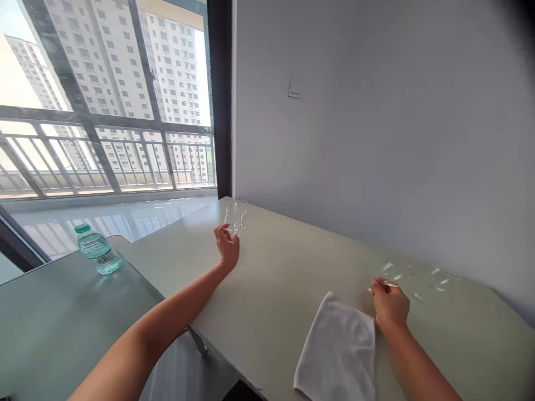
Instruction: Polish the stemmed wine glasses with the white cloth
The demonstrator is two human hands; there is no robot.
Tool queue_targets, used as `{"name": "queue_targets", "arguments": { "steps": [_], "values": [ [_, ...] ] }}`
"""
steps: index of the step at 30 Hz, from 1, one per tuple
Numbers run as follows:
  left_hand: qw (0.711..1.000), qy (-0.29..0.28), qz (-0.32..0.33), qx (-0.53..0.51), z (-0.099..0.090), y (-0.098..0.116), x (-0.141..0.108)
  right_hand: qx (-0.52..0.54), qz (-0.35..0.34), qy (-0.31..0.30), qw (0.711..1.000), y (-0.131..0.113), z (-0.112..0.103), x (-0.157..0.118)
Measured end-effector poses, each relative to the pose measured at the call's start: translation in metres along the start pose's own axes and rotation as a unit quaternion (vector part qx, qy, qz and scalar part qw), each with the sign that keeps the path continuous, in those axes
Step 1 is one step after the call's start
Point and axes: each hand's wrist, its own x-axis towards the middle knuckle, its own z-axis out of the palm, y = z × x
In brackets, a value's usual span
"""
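The left hand (227,245) curled at clear pieces (236,214) on the table's (271,273) far end, the right hand (390,303) at a blurred clear item (395,274) (neither grip could be told), so light fingertip pressure seemed wisest.

Plain pale-grey cloth (340,351), teal bottle cap (82,228)

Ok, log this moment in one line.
left hand: at far clear objects; right hand: at near clear objects; grips: unclear; cloth: beside right hand; bottle: far left
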Motion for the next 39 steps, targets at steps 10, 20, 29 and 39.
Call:
{"name": "queue_targets", "arguments": {
  "steps": [10, 20, 29, 39],
  "values": [
    [0.876, -0.425, -0.18, -0.139, 0.05, 0.065, -0.092, 0.143, -0.045, -0.31, 0.939, -0.1, 0.087, -0.118],
    [0.841, -0.428, -0.282, -0.174, 0.023, 0.039, -0.077, 0.11, -0.069, -0.397, 0.909, -0.106, 0.085, -0.142],
    [0.904, -0.305, -0.286, -0.085, -0.004, -0.011, -0.01, 0.108, -0.015, -0.308, 0.945, -0.081, 0.021, -0.092],
    [0.917, -0.253, -0.3, -0.076, 0.006, -0.035, 0.008, 0.126, 0.085, -0.271, 0.951, -0.043, 0.002, -0.079]
  ]
}}
